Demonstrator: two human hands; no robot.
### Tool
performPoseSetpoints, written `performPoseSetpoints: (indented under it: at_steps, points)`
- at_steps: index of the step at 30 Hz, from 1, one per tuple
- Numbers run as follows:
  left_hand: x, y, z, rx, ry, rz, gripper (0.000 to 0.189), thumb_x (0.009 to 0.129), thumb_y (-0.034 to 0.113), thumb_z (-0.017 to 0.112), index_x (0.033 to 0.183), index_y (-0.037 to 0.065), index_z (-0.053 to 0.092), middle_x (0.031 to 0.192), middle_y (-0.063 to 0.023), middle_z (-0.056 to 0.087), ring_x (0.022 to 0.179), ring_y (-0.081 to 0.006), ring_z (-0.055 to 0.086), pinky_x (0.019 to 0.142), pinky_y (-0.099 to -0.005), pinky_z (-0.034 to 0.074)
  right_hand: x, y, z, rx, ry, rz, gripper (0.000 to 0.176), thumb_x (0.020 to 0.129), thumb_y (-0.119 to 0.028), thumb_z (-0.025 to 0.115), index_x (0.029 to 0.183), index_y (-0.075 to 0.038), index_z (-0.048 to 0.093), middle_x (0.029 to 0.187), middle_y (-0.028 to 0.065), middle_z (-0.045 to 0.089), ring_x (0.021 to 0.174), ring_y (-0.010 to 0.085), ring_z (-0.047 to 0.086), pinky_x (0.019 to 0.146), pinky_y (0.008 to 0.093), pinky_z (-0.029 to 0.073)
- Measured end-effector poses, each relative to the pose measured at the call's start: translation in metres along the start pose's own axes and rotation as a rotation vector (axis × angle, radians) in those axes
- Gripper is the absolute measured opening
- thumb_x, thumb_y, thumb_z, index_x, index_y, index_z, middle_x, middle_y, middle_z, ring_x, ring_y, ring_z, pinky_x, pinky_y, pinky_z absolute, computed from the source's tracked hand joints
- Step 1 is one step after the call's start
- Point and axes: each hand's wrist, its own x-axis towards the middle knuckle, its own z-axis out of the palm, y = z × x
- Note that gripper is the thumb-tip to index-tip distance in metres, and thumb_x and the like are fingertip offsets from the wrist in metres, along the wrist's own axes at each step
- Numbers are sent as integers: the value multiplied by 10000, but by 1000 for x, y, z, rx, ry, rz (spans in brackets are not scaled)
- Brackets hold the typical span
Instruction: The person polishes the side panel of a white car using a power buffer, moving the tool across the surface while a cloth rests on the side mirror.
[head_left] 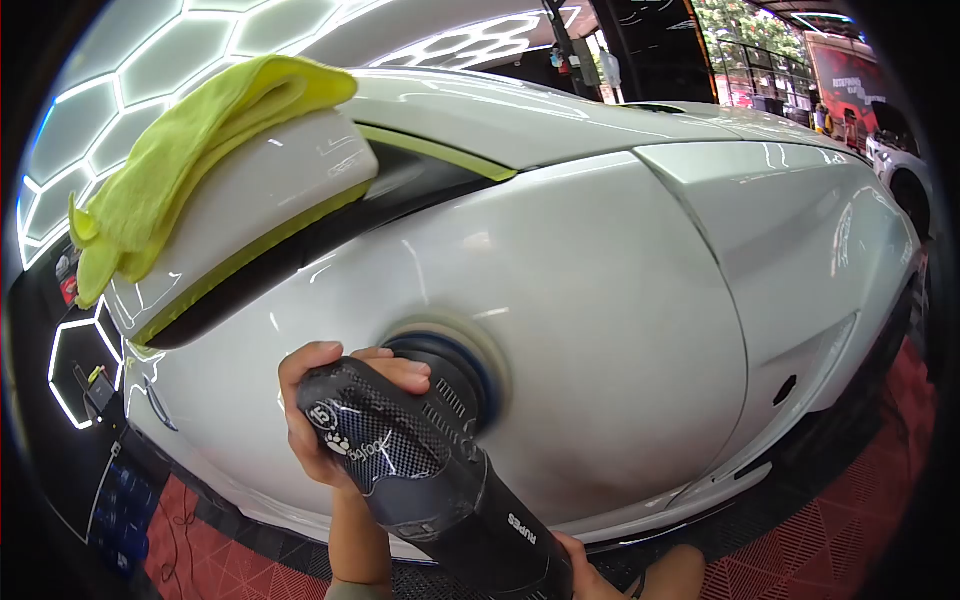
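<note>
A black car polisher (pixel 440 480) with a carbon-look head is pressed pad-first against a white car door (pixel 610 330). Its round pad (pixel 495 370) looks blurred at the rim. My left hand (pixel 315 410) wraps over the polisher's head, fingers curled around the front. At the bottom of the view, my right hand (pixel 590 575) grips the rear of the body; most of its fingers are hidden behind the tool. Above and left, a yellow-green microfiber cloth (pixel 215 150) lies draped over the white side mirror (pixel 270 185).
Yellow-green masking tape (pixel 440 150) edges the window and mirror. The front fender (pixel 790 220) extends right. Red floor tiles (pixel 800 540) and a dark mat lie below the car. A cable (pixel 180 530) runs on the floor at left. Another white car (pixel 900 165) stands far right.
</note>
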Motion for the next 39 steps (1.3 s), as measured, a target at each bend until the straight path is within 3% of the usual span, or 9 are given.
performPoseSetpoints:
  at_steps: [10,13,15,16,18,23,24,27,39]
  points:
    - [10,-23,117,-348,-283,-228,575,981,453,413,1301,-23,372,991,-326,629,904,-334,669,770,-410,563,-59,22,-82,-142,132,-55,1127,680,-201,857,1501,-60,98,1465,189,303,1362,298,312,1100,412,280]
    - [15,-23,143,-378,-364,-321,554,978,414,434,1313,-27,401,1027,-265,636,929,-274,668,804,-365,551,-65,9,-95,-182,217,60,1177,643,-250,883,1502,-47,104,1412,187,394,1321,291,386,1066,413,336]
    - [18,-23,160,-411,-375,-397,521,976,376,441,1322,-12,434,1032,-181,632,929,-200,651,817,-319,527,-63,-38,-101,-341,277,557,1120,620,-269,899,1474,-36,214,1271,153,537,1185,280,524,974,416,432]
    - [19,-24,166,-383,-376,-410,467,977,330,437,1307,2,471,1001,-118,614,914,-148,619,811,-277,495,-67,-24,-103,-348,268,562,1120,620,-269,899,1474,-36,214,1271,153,537,1185,280,524,974,416,432]
    - [22,-31,174,-347,-399,-389,503,978,377,433,1306,-4,442,991,-165,626,908,-200,649,796,-313,534,-87,30,-108,-277,416,233,954,618,-285,903,1387,-43,395,1106,110,622,982,274,612,862,384,492]
    - [10,-27,190,-279,-431,-481,462,993,344,435,1314,14,460,1011,-131,612,916,-215,640,815,-295,504,-158,148,-133,37,274,473,715,666,-244,871,1261,-45,528,1145,102,598,971,252,585,861,341,476]
    - [6,-27,185,-117,-442,-312,445,989,318,442,1316,18,470,1020,-131,615,929,-236,628,869,-323,463,-159,160,-140,129,190,542,644,692,-201,853,1237,-45,547,1171,105,585,991,241,574,868,331,470]
    - [-16,-24,193,-21,-433,-155,412,977,257,460,1316,26,495,1030,-120,620,949,-288,588,993,-405,335,-156,152,-130,148,173,623,646,695,-191,849,1243,-43,541,1178,105,581,999,239,571,874,333,467]
    - [-74,-21,197,-29,-490,-185,399,983,255,476,1313,31,488,960,-105,616,922,-280,585,989,-438,338,-109,85,-61,-248,339,385,653,706,-150,832,1267,-33,518,1202,107,568,1032,230,557,899,341,456]
